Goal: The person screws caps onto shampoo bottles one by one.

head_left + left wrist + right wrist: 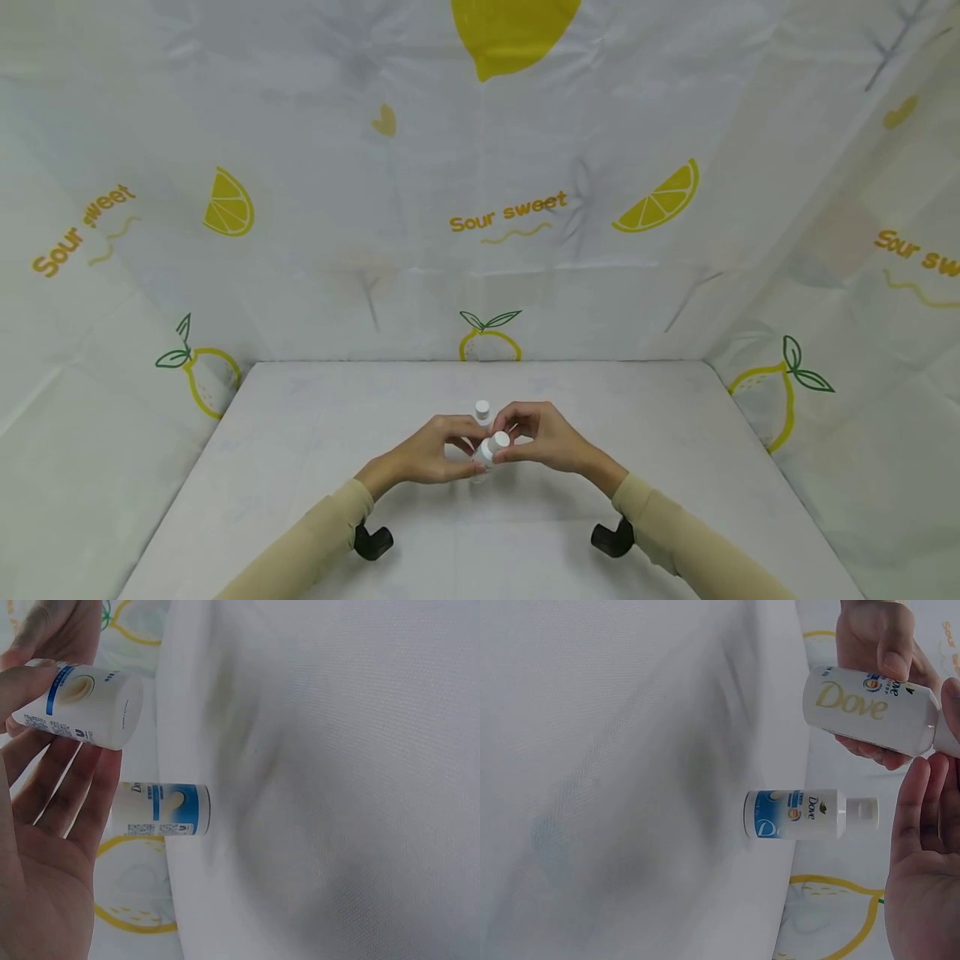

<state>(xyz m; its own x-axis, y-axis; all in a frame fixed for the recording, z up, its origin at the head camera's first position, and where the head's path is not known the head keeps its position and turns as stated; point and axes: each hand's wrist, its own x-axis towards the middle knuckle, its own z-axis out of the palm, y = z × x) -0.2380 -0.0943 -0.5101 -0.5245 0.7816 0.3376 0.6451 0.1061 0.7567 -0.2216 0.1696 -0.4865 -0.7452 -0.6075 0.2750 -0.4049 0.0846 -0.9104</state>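
A white Dove bottle [483,455] is held off the table, tilted, by my left hand [438,450]. In the right wrist view, the left thumb lies on the body of this bottle [870,709] and the fingers curl round its far side. My right hand [550,437] pinches at the white cap [500,441], thumb on one side and fingertips on the other. Just behind, a second, white-and-blue Dove bottle [802,814] stands upright on the table, its cap on; neither hand holds it.
The table [300,425] has a plain white cover. Behind and beside it hang pale sheets [315,308] with lemon prints and lettering. Black wrist-worn devices [373,542] sit below both forearms, close over the tabletop.
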